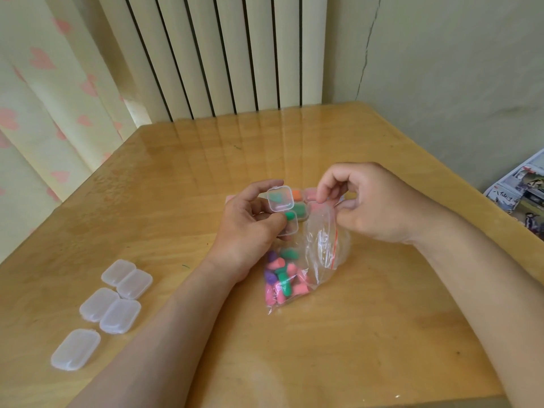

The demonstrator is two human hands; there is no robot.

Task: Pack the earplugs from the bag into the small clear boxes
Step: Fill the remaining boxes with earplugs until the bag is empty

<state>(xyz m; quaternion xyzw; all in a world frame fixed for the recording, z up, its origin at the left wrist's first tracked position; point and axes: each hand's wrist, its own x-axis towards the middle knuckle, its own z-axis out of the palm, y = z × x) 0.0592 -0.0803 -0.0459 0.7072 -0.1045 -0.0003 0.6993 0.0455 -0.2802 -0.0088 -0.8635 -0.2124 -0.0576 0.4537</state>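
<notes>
Filling one box is the step in hand. Just beyond the bag (321, 245), the left hand (247, 228) grips an open clear box (287, 222), lid up, thumb against a green earplug (290, 215) inside. The right hand (374, 204) pinches the bag's mouth with curled fingers (323, 192). Loose earplugs (282, 278) fill the bag's near end. Next, probably: snap the lid shut, then fetch an empty box (117, 316) from those well left of the bag on the worktop (382, 319).

The single wide camera on my head faces forward and down, close over my left hand (247, 228) and right hand (374, 207) at the table (382, 319).
</notes>
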